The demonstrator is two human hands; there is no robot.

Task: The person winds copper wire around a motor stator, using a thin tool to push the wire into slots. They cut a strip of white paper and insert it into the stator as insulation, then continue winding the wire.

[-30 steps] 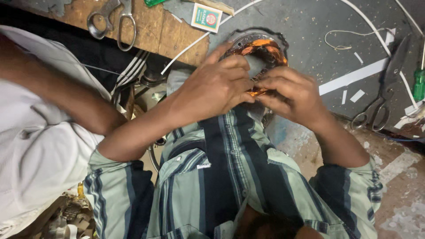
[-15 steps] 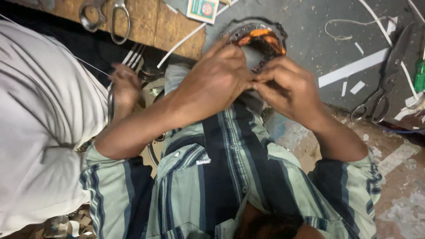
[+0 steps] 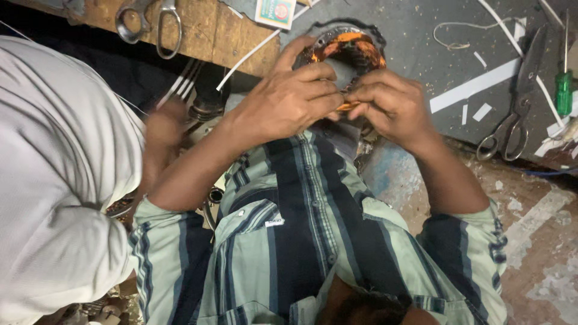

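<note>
Working close over a round motor stator (image 3: 349, 51) with orange copper windings, held upright against the chest above a green-and-navy striped shirt (image 3: 301, 241). Left hand (image 3: 289, 99) curling over the stator's lower rim, fingers bent and clenched around it. Right hand (image 3: 388, 105) pinching at the same lower edge, fingertips closing on an orange winding; knuckles of both hands nearly touching. Stator sitting between the 2 hands, at the near edge of a dark grey mat (image 3: 445, 54).

Lying on that mat, well to the right: large scissors (image 3: 515, 114), a green-handled screwdriver (image 3: 564, 90), strips of white insulating paper (image 3: 472, 87) and a loop of pale cord (image 3: 457, 36). Resting on the wooden bench edge (image 3: 205, 27) at upper left: a 2nd pair of scissors (image 3: 150, 21) and a small printed box (image 3: 276, 12). Crowding in from the left: a co-worker in a white shirt (image 3: 54, 180), hand (image 3: 162, 129) blurred beside thin white rods (image 3: 180, 87).
</note>
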